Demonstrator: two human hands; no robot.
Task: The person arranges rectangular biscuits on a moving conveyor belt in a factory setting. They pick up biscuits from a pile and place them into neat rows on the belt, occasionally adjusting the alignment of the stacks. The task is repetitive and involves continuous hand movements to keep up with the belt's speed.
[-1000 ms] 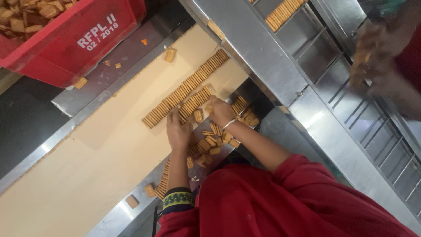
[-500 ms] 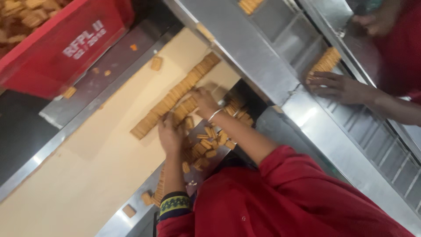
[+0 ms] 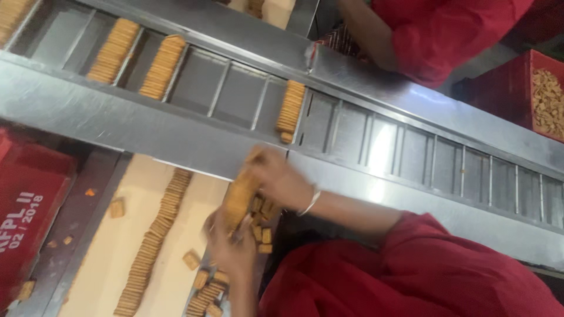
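Observation:
A short stack of tan rectangular biscuits (image 3: 238, 199) is pressed end to end between both my hands, lifted just below the steel rail. My right hand (image 3: 281, 181), with a bangle on its wrist, grips the stack's upper end. At the lower end is my left hand (image 3: 233, 249). Loose biscuits (image 3: 207, 286) lie under and beside my hands. A long row of biscuits on edge (image 3: 155, 235) runs along the cream belt (image 3: 111, 258) to the left.
Above the rail runs a steel channel conveyor (image 3: 376, 141) with divided pockets; three hold biscuit stacks (image 3: 292, 108) (image 3: 161, 66) (image 3: 111, 50). A red crate (image 3: 23, 217) stands at the left and another with biscuits (image 3: 546, 100) at the far right. Another person in red (image 3: 435, 29) works across the conveyor.
My hands, earlier spread over loose biscuits, have closed on a gathered stack and raised it toward the rail. The view has swung, bringing the pocket conveyor across the top.

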